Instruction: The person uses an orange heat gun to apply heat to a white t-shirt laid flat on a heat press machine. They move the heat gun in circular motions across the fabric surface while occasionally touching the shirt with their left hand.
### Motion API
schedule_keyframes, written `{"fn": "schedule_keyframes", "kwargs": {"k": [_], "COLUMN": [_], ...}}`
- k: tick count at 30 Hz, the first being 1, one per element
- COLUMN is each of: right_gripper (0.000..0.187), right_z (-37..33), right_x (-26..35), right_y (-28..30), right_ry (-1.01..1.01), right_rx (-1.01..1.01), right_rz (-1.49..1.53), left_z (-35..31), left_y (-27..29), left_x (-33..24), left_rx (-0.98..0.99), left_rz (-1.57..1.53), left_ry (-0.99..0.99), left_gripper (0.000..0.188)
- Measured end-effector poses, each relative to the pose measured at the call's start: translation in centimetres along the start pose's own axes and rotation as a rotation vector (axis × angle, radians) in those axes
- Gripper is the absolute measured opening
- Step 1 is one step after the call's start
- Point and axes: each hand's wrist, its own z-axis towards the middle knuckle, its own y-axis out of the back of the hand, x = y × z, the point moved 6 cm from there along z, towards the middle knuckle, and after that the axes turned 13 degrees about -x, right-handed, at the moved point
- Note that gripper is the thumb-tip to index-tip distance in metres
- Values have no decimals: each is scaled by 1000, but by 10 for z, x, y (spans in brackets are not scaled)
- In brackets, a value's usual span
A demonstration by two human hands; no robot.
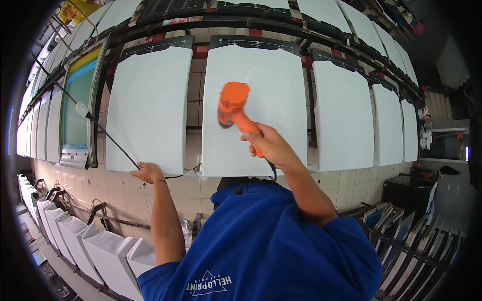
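Right hand (268, 143) grips the handle of an orange heat gun (232, 104), nozzle over the centre white garment (253, 108) on its printing board. Left hand (146, 172) holds a black cable (108, 136) at the adjacent white garment's (149, 108) lower edge.

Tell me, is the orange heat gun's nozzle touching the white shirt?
Cannot tell. The head view looks straight down the heat gun onto the shirt, hiding any gap.

Bright, even daylight (edges bend, corners dark).
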Motion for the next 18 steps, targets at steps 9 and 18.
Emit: {"fn": "schedule_keyframes", "kwargs": {"k": [9,18], "right_gripper": [45,43], "right_z": [-48,-51], "right_x": [-28,-12], "right_y": [147,115], "right_ry": [40,12], "right_rx": [-448,-413], "right_rz": [15,-1], "left_z": [13,6], "left_y": [-9,-6], "left_x": [20,11], "left_rx": [-36,-24], "left_rz": [-4,10], "left_ry": [-19,1], "left_gripper": [65,65]}}
